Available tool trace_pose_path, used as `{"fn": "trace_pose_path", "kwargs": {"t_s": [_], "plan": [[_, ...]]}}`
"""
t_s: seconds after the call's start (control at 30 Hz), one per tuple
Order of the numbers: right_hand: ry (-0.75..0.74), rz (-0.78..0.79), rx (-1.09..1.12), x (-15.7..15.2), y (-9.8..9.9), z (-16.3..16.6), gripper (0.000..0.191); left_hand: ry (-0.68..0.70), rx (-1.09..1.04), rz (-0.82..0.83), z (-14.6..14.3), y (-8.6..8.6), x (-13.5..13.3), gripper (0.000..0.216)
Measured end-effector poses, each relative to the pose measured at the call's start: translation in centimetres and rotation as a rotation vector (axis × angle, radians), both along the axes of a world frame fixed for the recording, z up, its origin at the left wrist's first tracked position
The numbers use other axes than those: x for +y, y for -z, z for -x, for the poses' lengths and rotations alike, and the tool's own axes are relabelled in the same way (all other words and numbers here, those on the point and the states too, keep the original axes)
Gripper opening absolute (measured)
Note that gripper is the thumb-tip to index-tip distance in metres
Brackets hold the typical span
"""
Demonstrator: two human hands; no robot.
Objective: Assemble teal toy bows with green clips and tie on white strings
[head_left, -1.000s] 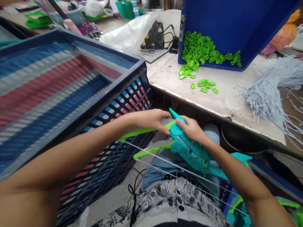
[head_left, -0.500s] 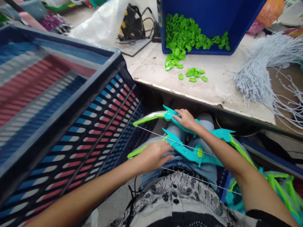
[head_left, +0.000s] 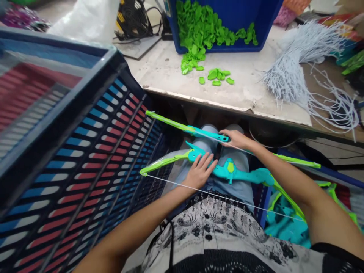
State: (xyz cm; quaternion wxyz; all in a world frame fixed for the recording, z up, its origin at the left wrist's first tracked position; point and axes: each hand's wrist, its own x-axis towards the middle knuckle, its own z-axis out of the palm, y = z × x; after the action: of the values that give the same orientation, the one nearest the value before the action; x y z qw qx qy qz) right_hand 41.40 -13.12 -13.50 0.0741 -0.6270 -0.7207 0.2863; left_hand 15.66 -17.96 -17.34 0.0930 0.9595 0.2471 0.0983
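Two toy bows with turquoise grips, lime-green limbs and white strings lie across my lap. My right hand (head_left: 236, 139) is closed around the middle of the farther toy bow (head_left: 203, 133), which is turned edge-on. The nearer toy bow (head_left: 247, 176) rests flat on my thighs, its string towards my body and a green piece at its centre. My left hand (head_left: 199, 171) lies on its left part with fingers stretched out and spread over the turquoise grip. Part of the nearer bow's right limb passes behind my right forearm.
A dark blue slatted crate (head_left: 113, 53) stands at my left. On the white worktable (head_left: 236, 91) a blue bin (head_left: 236, 19) lies with green plastic pieces (head_left: 199, 28) spilling out. White cords (head_left: 292, 64) lie to the right. More turquoise and green parts (head_left: 287, 223) are low at right.
The farther bow has turned from flat to edge-on in my right hand. My left hand has moved right and settled on the nearer bow. The view has shifted slightly right.
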Motion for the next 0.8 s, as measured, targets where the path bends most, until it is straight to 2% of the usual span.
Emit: {"fn": "trace_pose_path", "kwargs": {"t_s": [0.1, 0.2, 0.3, 0.37, 0.43, 0.47, 0.57, 0.63, 0.7, 0.8], "plan": [[-0.065, 0.201, 0.137, 1.2, -1.6, -1.9, 0.050, 0.057, 0.157, 0.040, -3.1, -1.9, 2.1, 0.034], [-0.119, 0.523, 0.321, 1.6, -2.0, -2.9, 0.049, 0.070, 0.279, 0.166, -3.4, -4.6, 3.8, 0.039], [-0.046, 0.872, 0.469, 1.9, -1.4, -2.9, 0.057, 0.012, 0.288, 0.223, -3.2, -6.5, 5.8, 0.054], [0.047, 0.962, 0.502, 2.2, -1.2, -2.9, 0.064, 0.006, 0.286, 0.217, -3.6, -7.1, 7.3, 0.062], [0.150, 0.926, 0.526, 2.7, -1.5, -3.5, 0.067, -0.002, 0.326, 0.244, -4.5, -7.2, 8.8, 0.068], [0.203, 0.858, 0.533, 3.0, -1.8, -4.0, 0.067, -0.004, 0.349, 0.265, -4.9, -7.2, 9.4, 0.068], [0.275, 0.529, 0.406, 3.3, -3.1, -6.0, 0.055, 0.041, 0.370, 0.240, -5.8, -7.0, 10.5, 0.059], [0.206, 0.289, 0.180, 2.8, -3.8, -6.9, 0.043, 0.056, 0.357, 0.131, -6.3, -6.9, 10.7, 0.055], [0.100, 0.124, -0.031, 1.7, -4.2, -7.1, 0.036, 0.020, 0.390, 0.058, -7.0, -6.8, 10.8, 0.056], [0.038, -0.047, -0.145, -0.7, -4.9, -6.6, 0.037, -0.033, 0.503, 0.107, -8.4, -6.8, 11.1, 0.044]]}}
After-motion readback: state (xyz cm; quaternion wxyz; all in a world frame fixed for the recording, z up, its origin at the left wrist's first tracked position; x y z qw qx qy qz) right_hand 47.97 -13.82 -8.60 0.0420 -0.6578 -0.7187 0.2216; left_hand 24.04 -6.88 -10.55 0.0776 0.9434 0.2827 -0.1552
